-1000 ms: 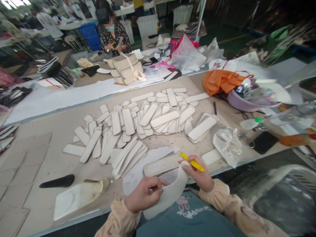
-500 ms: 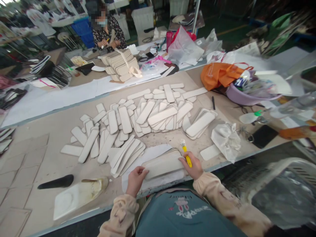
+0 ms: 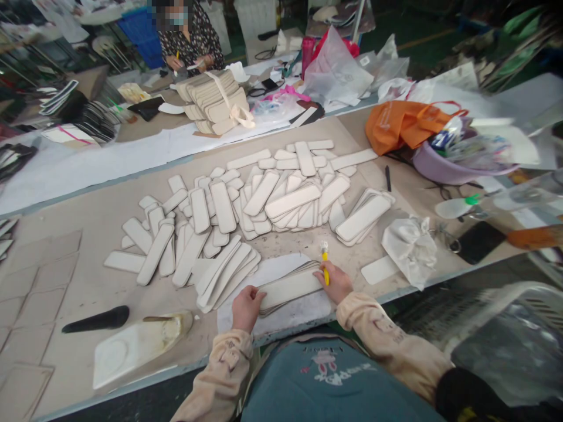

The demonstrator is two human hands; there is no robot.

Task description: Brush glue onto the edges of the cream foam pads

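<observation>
Our left hand (image 3: 247, 306) is pinching the pale strip (image 3: 290, 291), bent a second ago, now lying flat between our hands and lining up with the stack (image 3: 299, 269); our right hand (image 3: 336, 282) is gripping the yellow brush (image 3: 325, 257) while touching the far end.

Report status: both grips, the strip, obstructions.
Left grip at left end of white strip. Right grip at right end, holding yellow-handled brush. Strip atop fanned stack. Loose pile beyond, not blocking.

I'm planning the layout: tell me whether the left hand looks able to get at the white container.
Probably yes: the left hand touches a pale strip and would have to leave it, but little besides white paper and tabletop shows between the hand and the white container.
</observation>
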